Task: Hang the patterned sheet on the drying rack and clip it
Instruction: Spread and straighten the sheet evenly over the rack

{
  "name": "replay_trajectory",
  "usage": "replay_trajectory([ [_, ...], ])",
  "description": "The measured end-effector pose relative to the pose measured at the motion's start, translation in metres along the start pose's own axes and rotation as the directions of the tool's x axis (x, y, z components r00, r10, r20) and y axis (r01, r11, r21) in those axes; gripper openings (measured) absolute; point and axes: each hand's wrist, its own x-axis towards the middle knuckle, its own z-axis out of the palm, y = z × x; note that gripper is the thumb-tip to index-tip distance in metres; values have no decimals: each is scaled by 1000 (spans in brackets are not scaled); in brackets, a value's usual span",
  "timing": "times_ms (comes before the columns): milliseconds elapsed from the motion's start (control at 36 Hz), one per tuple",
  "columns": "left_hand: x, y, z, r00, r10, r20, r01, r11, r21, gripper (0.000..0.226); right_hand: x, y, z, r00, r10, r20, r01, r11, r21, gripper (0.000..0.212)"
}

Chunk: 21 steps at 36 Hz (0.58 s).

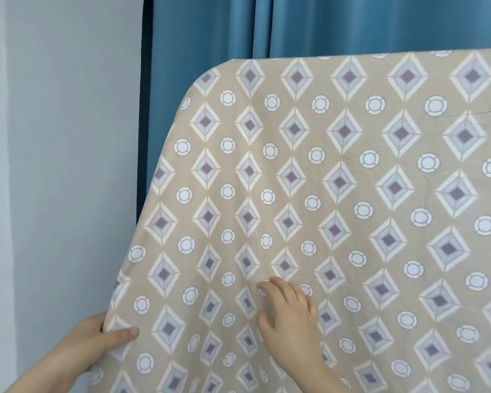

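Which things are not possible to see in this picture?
Head view:
- Drying rack: fully hidden under the patterned sheet.
- Clips: none visible.
- Sheet's right and lower parts: cut off by the frame.
- Left hand: fingers hidden behind the sheet's edge.
- Right hand: wrist cut off below.

1. Sheet (pixel 338 194) hangs draped over a hidden top edge, filling centre and right.
2. Curtain (pixel 238 26) behind sheet; wall (pixel 54 137) to the left.
3. Left hand (pixel 97 341) at sheet's left edge; right hand (pixel 289 316) on its front.

Home room, blue curtains (pixel 210 38), plain white wall (pixel 63 137)
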Motion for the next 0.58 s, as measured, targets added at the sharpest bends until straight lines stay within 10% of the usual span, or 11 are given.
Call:
replay_trajectory([
  [306, 2, -26, -21, 983, 58, -173, -98, 968, -231, 10, -21, -6, -1, 953, 176, 245, -206, 973, 104, 85],
  [472, 3, -34, -42, 888, 138, 438, -43, 974, -221, 65, -27, -23, 1, 930, 206, 304, -233, 971, 53, 87],
  [583, 9, -40, -56, 851, 133, 508, -18, 974, -226, 86, -35, -30, 9, 927, 231, 297, -261, 963, 67, 85],
])
